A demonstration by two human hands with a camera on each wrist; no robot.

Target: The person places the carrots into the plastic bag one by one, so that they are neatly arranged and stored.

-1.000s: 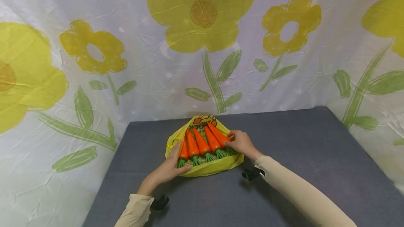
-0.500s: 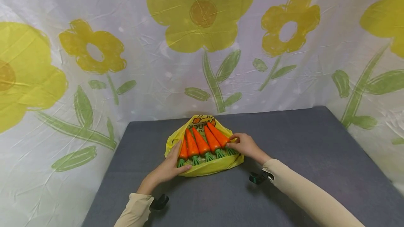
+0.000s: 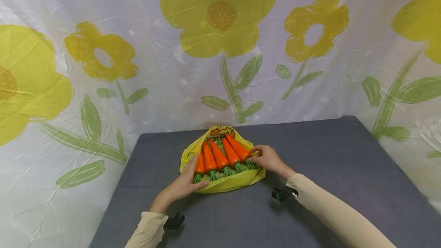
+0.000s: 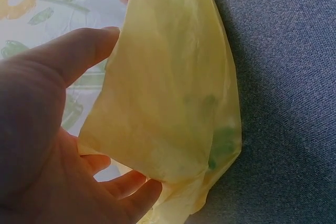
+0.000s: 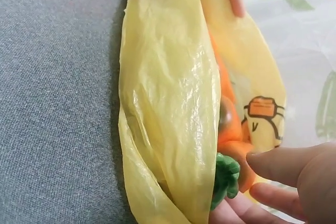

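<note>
A yellow plastic bag (image 3: pixel 227 185) lies on its side, its mouth facing up toward me. Several orange carrots (image 3: pixel 220 156) rest in it in a row, their green tops toward my side. My left hand (image 3: pixel 184 179) holds the bag's left edge, thumb at the front rim; in the left wrist view its fingertips (image 4: pixel 144 198) curl against the yellow plastic. My right hand (image 3: pixel 268 159) pinches the thick end of the rightmost carrot (image 3: pixel 239 147). In the right wrist view, the thumb touches that carrot (image 5: pixel 239 163) beside its green top (image 5: pixel 224 179); other fingers are partly hidden beneath.
A grey cloth-covered table (image 3: pixel 330 156) extends around the bag. Behind and at both sides hangs a white curtain (image 3: pixel 165 79) printed with yellow flowers. Dark wrist cameras (image 3: pixel 175 221) sit under both forearms.
My right hand has shifted slightly right, uncovering more of the rightmost carrot's thick end and green top. The left hand and bag have stayed nearly still.
</note>
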